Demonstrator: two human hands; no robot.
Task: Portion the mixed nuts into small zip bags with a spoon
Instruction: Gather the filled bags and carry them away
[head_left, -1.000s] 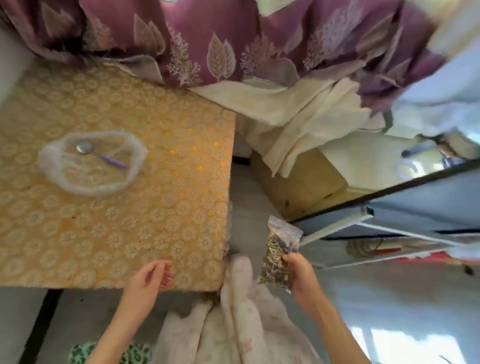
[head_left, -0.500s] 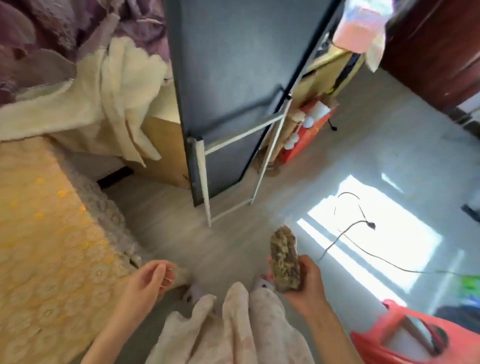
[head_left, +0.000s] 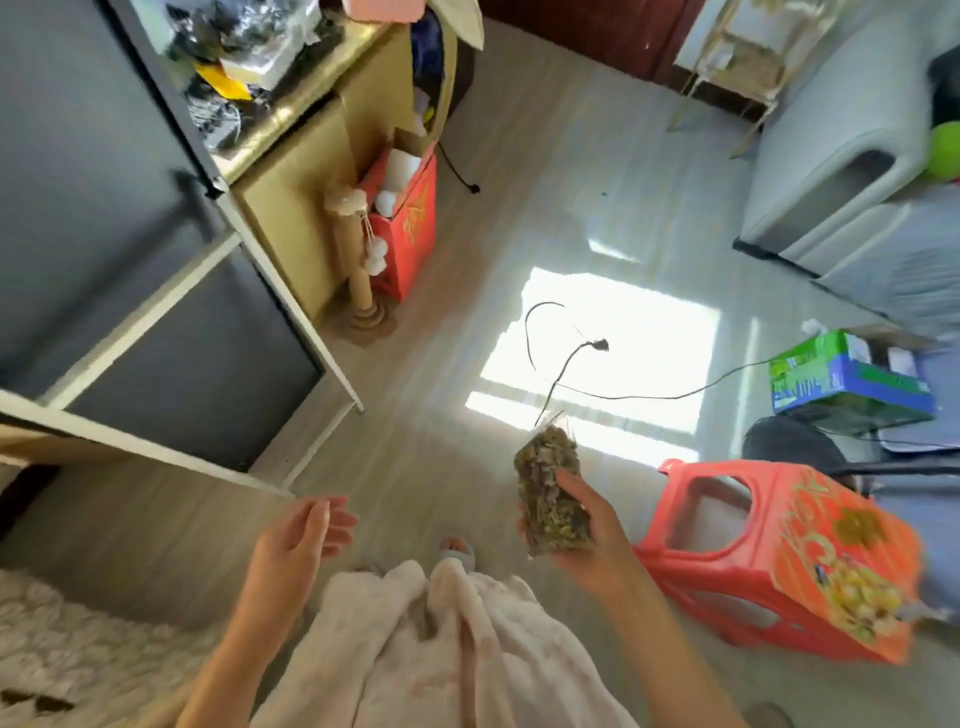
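Bright daylight interior. A blown-out sun patch (head_left: 602, 358) glares on the floor (head_left: 545, 171). Motion blur softens the frame edges; wide-angle distortion bends the cabinet (head_left: 156, 291) lines.

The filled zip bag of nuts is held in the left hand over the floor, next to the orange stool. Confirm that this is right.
Not quite: the head view shows the filled zip bag held in the right hand, not the left. The left hand is open and holds nothing. The rest stands: the bag is over the floor, next to the orange stool.
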